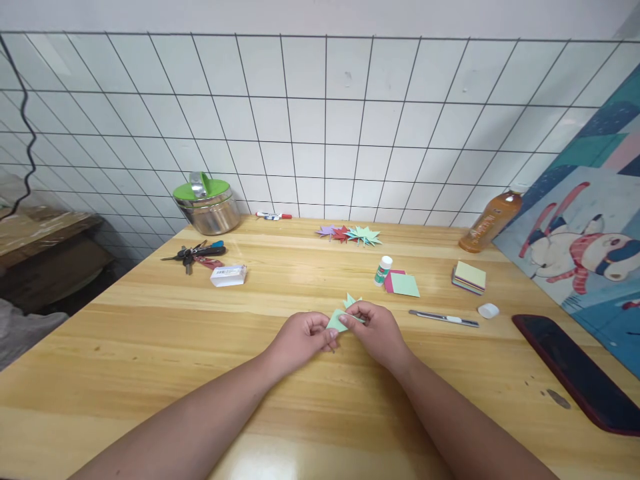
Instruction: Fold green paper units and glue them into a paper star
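Spanning the upper frame: one white tiled wall (300,120). Below it, one wood-grain tabletop (150,373). Right edge: one illustrated panel (590,247) with a scarfed, skiing animal. Upper left of the tabletop: one metal pot (213,215), green lid. Upper right: one bottle (493,220), amber, against the panel.

Centre: two hands, both engaged. Left hand (303,337) pinches the near left end of a folded green paper (336,321); right hand (377,330) pinches its right side, thumb on top. Pale green points show just behind the right fingers; whether they join the held paper cannot be told. Step in hand, as judged: folding or creasing. The next move appears to call for aligned edges and a firm thumb press, without shifting the layers.

Lower right: one dark-screened phone (580,373), red-edged. Right of centre: one utility knife (445,319). Upper centre: a row of pointed paper shapes (350,235), purple, red and pale green. Left: one dark bundle of keys or tools (200,252); just beside it, one white box (229,275). Right: one paper pad (469,277); two loose sheets (406,285), green over pink; one glue stick (383,270), upright beside them. Upper left of centre: one red-ended marker (274,216). Smallest: one white cap (489,311).

Lettering: pale on the bottle, minute on glue stick and box; none legible.
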Action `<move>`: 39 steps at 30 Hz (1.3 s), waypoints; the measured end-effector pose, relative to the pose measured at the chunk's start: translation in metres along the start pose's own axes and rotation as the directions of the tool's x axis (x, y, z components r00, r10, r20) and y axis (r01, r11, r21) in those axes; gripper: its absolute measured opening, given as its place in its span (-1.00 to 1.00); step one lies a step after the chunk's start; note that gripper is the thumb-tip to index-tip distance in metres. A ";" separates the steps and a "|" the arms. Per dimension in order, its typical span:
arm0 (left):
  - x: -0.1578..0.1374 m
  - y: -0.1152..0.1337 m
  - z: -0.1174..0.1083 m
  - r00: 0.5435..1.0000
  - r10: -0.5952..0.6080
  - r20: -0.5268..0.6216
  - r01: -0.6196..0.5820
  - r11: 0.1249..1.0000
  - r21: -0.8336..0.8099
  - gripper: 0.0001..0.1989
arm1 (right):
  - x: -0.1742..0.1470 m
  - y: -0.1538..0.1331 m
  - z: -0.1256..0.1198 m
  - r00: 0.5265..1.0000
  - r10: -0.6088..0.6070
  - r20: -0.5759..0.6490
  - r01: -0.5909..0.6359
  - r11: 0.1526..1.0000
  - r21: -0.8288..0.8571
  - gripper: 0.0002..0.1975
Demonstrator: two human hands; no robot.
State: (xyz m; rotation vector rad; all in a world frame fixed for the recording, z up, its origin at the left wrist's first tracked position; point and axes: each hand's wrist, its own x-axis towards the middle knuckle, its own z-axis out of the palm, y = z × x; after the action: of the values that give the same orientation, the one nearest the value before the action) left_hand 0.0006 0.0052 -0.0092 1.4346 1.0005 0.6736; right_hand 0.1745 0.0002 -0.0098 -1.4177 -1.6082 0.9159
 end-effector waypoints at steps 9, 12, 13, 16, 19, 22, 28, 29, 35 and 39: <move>-0.001 0.000 -0.001 0.999 -0.048 -0.004 0.048 0.999 -0.004 -0.73 | -0.001 -0.001 0.001 1.000 -0.002 -0.005 0.002 1.000 0.009 -0.82; 0.001 0.001 -0.002 0.998 -0.045 -0.040 0.042 0.997 -0.069 -0.73 | -0.001 -0.004 0.002 1.000 0.002 -0.011 -0.001 0.994 0.110 -0.80; 0.001 0.001 -0.003 0.997 -0.040 -0.060 0.034 0.995 -0.099 -0.73 | -0.002 -0.005 0.003 1.000 0.022 0.011 -0.023 0.987 0.158 -0.73; 0.004 0.000 -0.005 0.995 -0.029 -0.095 0.013 0.987 -0.158 -0.73 | -0.003 -0.007 0.007 0.981 0.123 0.151 -0.161 0.950 0.269 -0.69; 0.004 -0.001 -0.004 0.995 -0.022 -0.096 0.007 0.987 -0.158 -0.74 | -0.004 -0.008 0.010 0.965 0.166 0.204 -0.228 0.915 0.334 -0.78; 0.004 0.000 -0.003 0.995 -0.011 -0.096 -0.002 0.992 -0.130 -0.74 | -0.005 -0.009 0.010 0.963 0.196 0.185 -0.252 0.895 0.368 -0.77; 0.003 0.006 -0.006 0.995 0.028 -0.099 -0.028 1.000 -0.005 -0.74 | -0.003 -0.012 0.002 0.941 0.282 0.184 -0.335 0.842 0.424 -0.70; 0.004 0.007 -0.008 0.994 0.035 -0.102 -0.033 0.999 0.018 -0.75 | -0.003 -0.012 0.000 0.942 0.287 0.176 -0.336 0.830 0.445 -0.70; 0.005 0.009 -0.014 0.996 0.014 -0.087 -0.006 0.996 0.089 -0.79 | 0.000 -0.007 -0.011 0.946 0.294 0.138 -0.322 0.791 0.520 -0.71; 0.006 0.006 -0.016 0.993 -0.002 -0.114 0.004 1.000 0.023 -0.81 | 0.003 0.000 -0.020 0.939 0.320 0.129 -0.336 0.767 0.546 -0.71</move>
State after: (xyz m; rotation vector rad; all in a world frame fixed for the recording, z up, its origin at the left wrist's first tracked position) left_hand -0.0099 0.0185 -0.0025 1.4270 1.1022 0.7513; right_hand 0.1927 0.0031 -0.0006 -1.2670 -0.9792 1.4803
